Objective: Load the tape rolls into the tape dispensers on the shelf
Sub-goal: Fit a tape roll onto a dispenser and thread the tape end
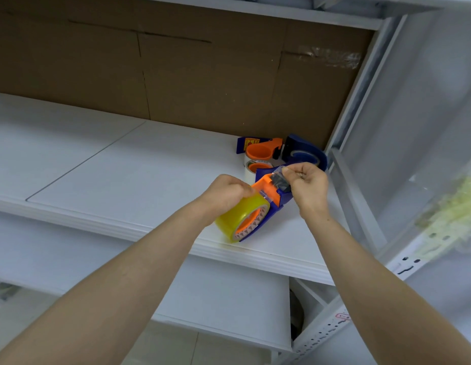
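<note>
A: State the condition of the right hand.

B: Its fingertips are pinched shut on the loose end of the clear tape. The strip runs from the pinch down to the black cutter head just below.

A: And the left hand?

B: Closed over the top of the yellow tape roll, fingers curled against it. The roll sits on the orange hub of the blue dispenser, directly under that hand.

A: Why this arrangement?

B: Judgement: the left hand steadies roll and dispenser on the shelf while the right threads the tape end over the cutter. Loading of this unit appears nearly complete.

A: Remaining items?

B: Beyond the right fingers lie two more dispensers and a white roll, near the cardboard backing. The two dispensers appear unloaded.
</note>
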Motion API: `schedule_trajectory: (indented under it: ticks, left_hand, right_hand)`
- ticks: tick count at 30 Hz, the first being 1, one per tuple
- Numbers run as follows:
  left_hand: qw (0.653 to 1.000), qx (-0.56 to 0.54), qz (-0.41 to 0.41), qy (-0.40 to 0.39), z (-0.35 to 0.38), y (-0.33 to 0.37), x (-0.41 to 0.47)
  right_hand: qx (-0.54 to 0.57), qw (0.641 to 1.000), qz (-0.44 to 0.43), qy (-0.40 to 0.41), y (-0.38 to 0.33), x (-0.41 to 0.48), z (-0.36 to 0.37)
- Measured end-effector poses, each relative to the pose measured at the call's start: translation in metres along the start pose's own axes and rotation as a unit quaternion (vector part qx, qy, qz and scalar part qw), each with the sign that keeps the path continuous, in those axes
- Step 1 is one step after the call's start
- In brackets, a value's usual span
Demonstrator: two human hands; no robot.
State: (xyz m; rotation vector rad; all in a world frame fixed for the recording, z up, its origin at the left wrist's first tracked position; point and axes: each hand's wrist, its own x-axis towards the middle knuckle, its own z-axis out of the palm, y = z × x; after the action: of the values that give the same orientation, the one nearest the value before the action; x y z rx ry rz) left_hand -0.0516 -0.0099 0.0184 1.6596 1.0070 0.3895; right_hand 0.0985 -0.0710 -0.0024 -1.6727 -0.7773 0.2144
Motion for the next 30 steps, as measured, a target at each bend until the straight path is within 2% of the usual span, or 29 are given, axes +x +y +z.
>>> schedule_trajectory:
  ticks: [8, 14, 17, 21, 25, 28, 30]
  left_hand:
    - [0.992, -0.051, 0.059, 0.098, 0.008, -0.017, -0.003]
    - [0.991, -0.082, 0.077, 0.078, 0.009, -0.021, -0.004]
    - [0.988, -0.093, 0.080, 0.092, 0.008, -0.022, -0.004]
    - [0.985, -0.106, 0.088, 0.107, 0.009, -0.025, -0.003]
    - [0.982, -0.090, 0.088, 0.144, 0.008, -0.028, -0.003]
    - [0.980, -0.070, 0.095, 0.163, 0.006, -0.032, -0.002]
    - [0.980, -0.055, 0.096, 0.163, 0.006, -0.034, -0.002]
  right_hand:
    - [0.068, 0.996, 0.039, 0.036, -0.008, 0.002, 0.004]
    - [0.036, 0.999, 0.005, 0.025, -0.013, 0.003, 0.001]
    - [0.019, 0.999, 0.000, 0.030, -0.014, 0.003, 0.002]
    - [0.077, 0.994, 0.052, 0.065, -0.019, 0.007, 0.001]
    - [0.140, 0.982, 0.120, 0.040, -0.025, 0.005, 0.002]
    - [0.197, 0.959, 0.201, 0.028, -0.030, 0.003, 0.001]
    - [0.184, 0.955, 0.233, 0.020, -0.027, 0.001, 0.001]
